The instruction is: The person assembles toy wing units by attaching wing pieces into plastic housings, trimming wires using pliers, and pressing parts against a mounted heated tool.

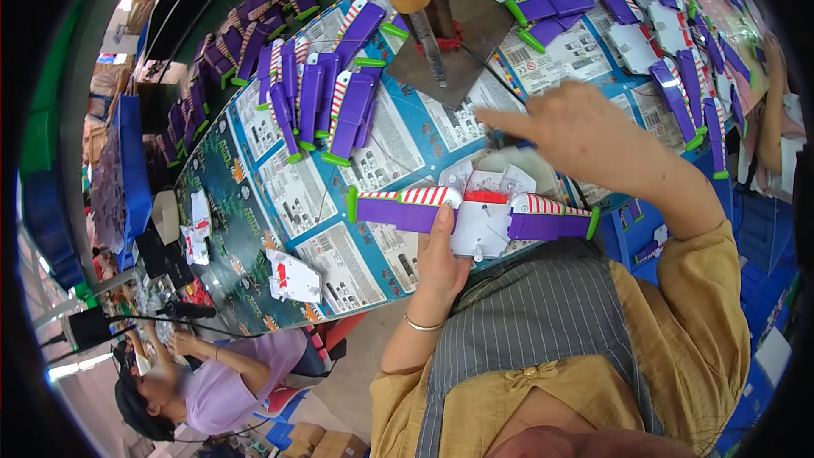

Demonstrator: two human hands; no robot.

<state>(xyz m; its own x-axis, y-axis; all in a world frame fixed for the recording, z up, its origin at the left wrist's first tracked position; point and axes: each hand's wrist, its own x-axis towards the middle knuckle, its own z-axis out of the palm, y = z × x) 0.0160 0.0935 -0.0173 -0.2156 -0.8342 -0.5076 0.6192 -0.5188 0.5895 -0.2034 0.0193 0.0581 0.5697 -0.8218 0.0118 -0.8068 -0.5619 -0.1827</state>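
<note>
Head view: bench (225,233) spans most of the field, curved by the lens, its top covered with blue-and-white printed sheets. Person in a lilac top (246,382) sits at lower left, beyond the bench edge, arms reaching toward small parts. Purple wings with red-and-white striped edges and green tips lie in groups: left group (312,89) overlapping on the sheets, far group (551,4) near the upper edge, right group (674,89) spread beside white shells. Dark metal plate (487,38) at upper centre; above it an upright metal rod (428,47) with a yellowish upper part. Whether the rod's tip touches the plate: cannot tell. Winged piece (485,233), a white body with one purple wing on each side, is held above the near bench edge, in front of the striped apron, wings spread roughly level. Right hand (581,136) is above the bench, beyond the winged piece and apart from it; index finger extended leftward, other fingers curled. Whether that grip contains anything: cannot tell. Left hand (441,267) has its grip closed on the winged piece, thumb in front near the joint of left wing and body. Two white parts with red details, nearer part (292,280) and farther part (199,229), lie toward the bench's left end. Smallest item noted: thin bracelet (421,324) on the left wrist.
</note>
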